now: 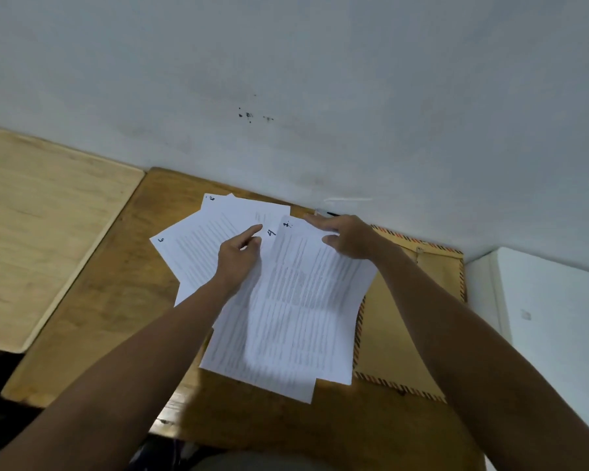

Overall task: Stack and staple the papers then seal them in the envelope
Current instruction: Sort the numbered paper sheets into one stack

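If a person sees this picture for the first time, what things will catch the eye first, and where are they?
First, the fanned white printed sheets spread over the middle of the brown wooden desk, with the left hand and right hand resting on them. Next, the brown paper envelope with striped edging, lying partly under the sheets at the right.
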